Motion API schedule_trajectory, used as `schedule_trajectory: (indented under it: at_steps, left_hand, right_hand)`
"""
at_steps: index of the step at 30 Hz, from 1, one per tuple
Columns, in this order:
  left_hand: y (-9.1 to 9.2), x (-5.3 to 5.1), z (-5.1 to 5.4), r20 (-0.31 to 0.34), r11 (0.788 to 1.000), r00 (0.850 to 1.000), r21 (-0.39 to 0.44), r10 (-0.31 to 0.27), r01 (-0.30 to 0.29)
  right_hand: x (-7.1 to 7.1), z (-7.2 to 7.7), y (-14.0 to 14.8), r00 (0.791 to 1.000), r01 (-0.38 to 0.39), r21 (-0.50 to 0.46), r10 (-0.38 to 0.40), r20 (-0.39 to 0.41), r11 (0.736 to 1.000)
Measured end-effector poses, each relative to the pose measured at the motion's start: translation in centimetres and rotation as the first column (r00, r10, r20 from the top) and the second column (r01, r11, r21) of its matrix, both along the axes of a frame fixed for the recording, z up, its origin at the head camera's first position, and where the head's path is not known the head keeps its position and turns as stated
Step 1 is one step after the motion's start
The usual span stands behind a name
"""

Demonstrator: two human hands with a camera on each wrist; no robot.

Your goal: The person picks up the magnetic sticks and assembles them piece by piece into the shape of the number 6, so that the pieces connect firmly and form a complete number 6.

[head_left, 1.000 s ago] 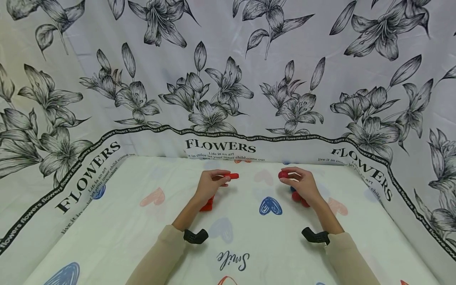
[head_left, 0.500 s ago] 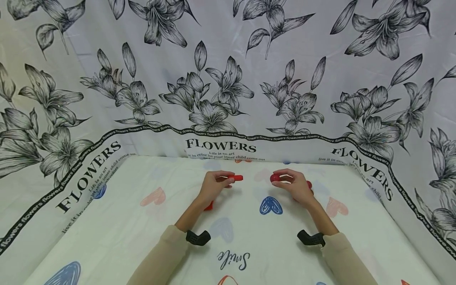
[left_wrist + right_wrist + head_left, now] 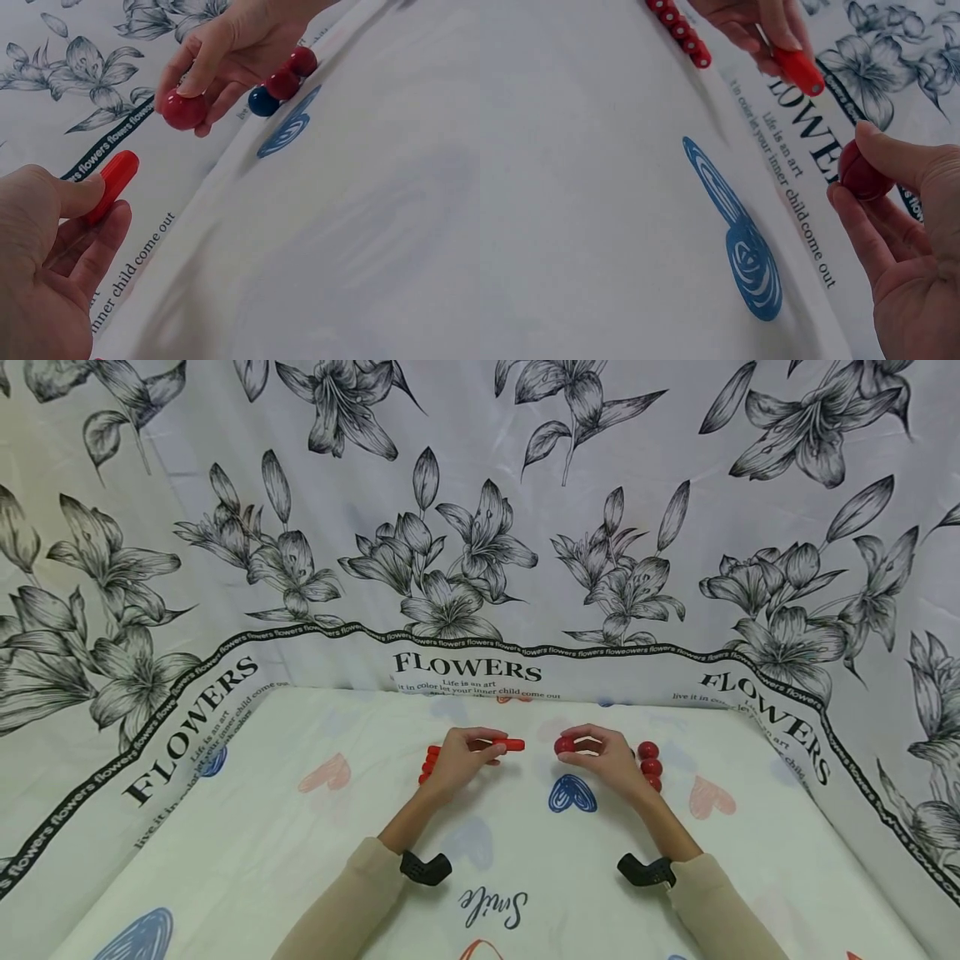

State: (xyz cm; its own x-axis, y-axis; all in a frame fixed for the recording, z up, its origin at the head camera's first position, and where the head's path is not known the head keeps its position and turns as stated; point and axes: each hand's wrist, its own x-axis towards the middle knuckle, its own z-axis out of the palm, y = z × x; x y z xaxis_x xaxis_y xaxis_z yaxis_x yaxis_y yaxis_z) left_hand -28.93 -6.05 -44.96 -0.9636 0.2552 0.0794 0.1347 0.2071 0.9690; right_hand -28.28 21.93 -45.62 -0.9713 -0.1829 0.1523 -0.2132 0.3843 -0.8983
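Between thumb and fingers, my left hand (image 3: pixel 459 762) pinches a short red rod (image 3: pixel 513 745) above the table. In the right wrist view the rod (image 3: pixel 801 72) shows a small grey disc at its end, like a magnetic building stick. My right hand (image 3: pixel 609 763) holds a shiny red ball (image 3: pixel 564 745), gripped by the fingertips and thumb. In the left wrist view the ball (image 3: pixel 184 110) and the rod (image 3: pixel 116 182) face each other, apart by a gap.
Several red rods (image 3: pixel 679 30) lie side by side near my left hand. Beyond my right hand rests a row of red balls (image 3: pixel 651 767), with a blue ball (image 3: pixel 263 101) beside them. A heart-print cloth (image 3: pixel 337 860) covers the table; a flowered curtain (image 3: pixel 480 460) hangs behind.
Both hands have come closer together and slightly nearer me: the left moved right with the rod, the right moved left with the ball. The loose rods and balls are more exposed.
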Motion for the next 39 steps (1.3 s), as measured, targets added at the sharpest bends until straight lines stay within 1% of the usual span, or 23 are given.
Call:
schedule_trajectory:
  at_steps: [2,4,9,14,17,20,24,27,31,36,39]
  left_hand:
    - [0.3,0.0,-0.3,-0.012,1.0,1.0,-0.019,-0.009,0.009]
    - [0.6,0.0,-0.6,-0.016,0.999,0.999,-0.017,-0.027,0.027]
    - [1.0,0.4,-0.8,-0.006,0.998,0.998,-0.013,-0.063,0.063]
    - [1.3,0.6,-0.9,-0.023,0.996,0.996,-0.014,-0.086,0.085]
    - [1.3,0.6,-1.0,-0.031,0.996,0.995,-0.005,-0.091,0.091]
    - [1.4,0.6,-1.2,-0.026,0.996,0.995,0.022,-0.091,0.092]
    - [1.7,0.7,-1.6,-0.007,0.99,0.994,0.092,-0.105,0.106]
    - [2.0,0.8,-1.8,0.019,0.988,0.994,0.112,-0.106,0.103]
    - [2.2,0.9,-2.2,0.047,0.993,0.995,0.08,-0.087,0.083]
    - [2.2,0.9,-2.8,0.075,0.996,0.994,0.061,-0.075,0.07]
    - [2.3,0.8,-3.1,0.08,0.996,0.994,0.059,-0.074,0.069]
  right_hand:
    - [0.1,-0.1,-0.3,1.0,-0.018,-0.013,0.018,0.008,1.0]
    - [0.2,-0.2,-0.5,0.999,-0.034,-0.027,0.035,0.018,0.999]
    - [0.4,-0.6,-1.3,0.997,-0.072,-0.051,0.074,0.035,0.996]
    - [0.6,-0.9,-2.2,0.993,-0.107,-0.061,0.11,0.039,0.992]
    - [0.6,-1.1,-2.5,0.993,-0.11,-0.067,0.112,0.029,0.992]
    - [0.6,-1.3,-2.7,0.995,-0.096,-0.06,0.098,0.027,0.994]
    - [0.5,-1.5,-2.6,0.996,-0.079,-0.051,0.08,0.027,0.996]
    - [0.5,-1.6,-2.5,0.996,-0.081,-0.047,0.082,0.025,0.996]
    - [0.5,-1.8,-2.3,0.995,-0.092,-0.035,0.093,0.032,0.995]
    - [0.3,-2.3,-2.1,0.991,-0.109,-0.026,0.111,0.078,0.994]
    - [0.1,-2.6,-2.0,0.989,-0.106,-0.012,0.106,0.101,0.994]
